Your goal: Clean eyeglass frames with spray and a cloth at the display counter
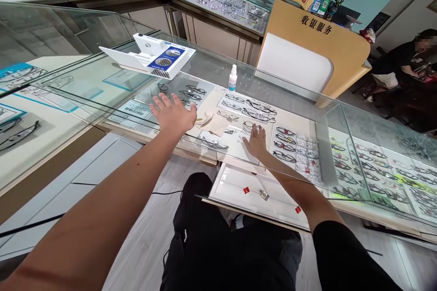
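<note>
Glass showcases (218,2) line the shop. Palms down at the clear surface (208,68), the left hand (175,113) spreads wide; the right hand (256,140) is open too, both seemingly empty. Past them stands a spray bottle (232,79). They seem just to rest; grabbing calls for curled fingers.

The bare left forearm (112,186) stretches forward, slanting inward; the left hand (173,114) is palm down, its fingers and thumb spread wide; the right forearm (295,186) also reaches forward and inward; the right hand (256,142), palm down, has its fingers closer together, thumb out sideways.
</note>
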Tool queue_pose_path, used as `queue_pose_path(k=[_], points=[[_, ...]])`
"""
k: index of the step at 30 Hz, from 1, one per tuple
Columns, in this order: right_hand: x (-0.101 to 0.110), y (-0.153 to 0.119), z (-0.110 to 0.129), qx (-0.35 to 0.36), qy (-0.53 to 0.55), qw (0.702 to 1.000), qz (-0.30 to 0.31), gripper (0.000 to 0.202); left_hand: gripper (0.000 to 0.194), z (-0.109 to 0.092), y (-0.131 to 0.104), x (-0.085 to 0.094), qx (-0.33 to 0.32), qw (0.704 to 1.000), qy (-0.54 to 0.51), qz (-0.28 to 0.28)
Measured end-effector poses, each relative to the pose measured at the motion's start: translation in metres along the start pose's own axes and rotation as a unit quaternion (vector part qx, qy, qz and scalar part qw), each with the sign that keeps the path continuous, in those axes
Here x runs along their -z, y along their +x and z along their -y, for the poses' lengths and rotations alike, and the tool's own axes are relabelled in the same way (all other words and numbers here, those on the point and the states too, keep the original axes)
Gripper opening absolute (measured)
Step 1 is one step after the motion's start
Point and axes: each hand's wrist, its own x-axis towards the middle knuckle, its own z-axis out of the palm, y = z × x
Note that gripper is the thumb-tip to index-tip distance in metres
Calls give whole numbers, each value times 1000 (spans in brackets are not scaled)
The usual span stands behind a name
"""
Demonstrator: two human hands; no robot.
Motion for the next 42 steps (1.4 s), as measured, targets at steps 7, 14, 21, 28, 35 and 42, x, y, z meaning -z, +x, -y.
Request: queue_pose_path(k=[7,14,21,28,35,42], points=[[-27,47,-9,-33,-7,999,26,88,98,1,1,-2,4,1000,-1,-4],[-35,66,-11,-41,-37,998,29,90,102,5,6,-7,6,1000,14,3],[-29,66,-11,-57,-60,995,48,93,100,4,5,-5,10,1000,18,6],[-24,64,-9,-56,-57,995,51,91,103,6,7,-9,7,1000,21,-1],[-8,42,6,-52,-76,995,27,82,102,6,7,-10,4,1000,17,-4],[25,-24,40,100,-47,993,33,43,102,-1,1,1,13,1000,18,11]])
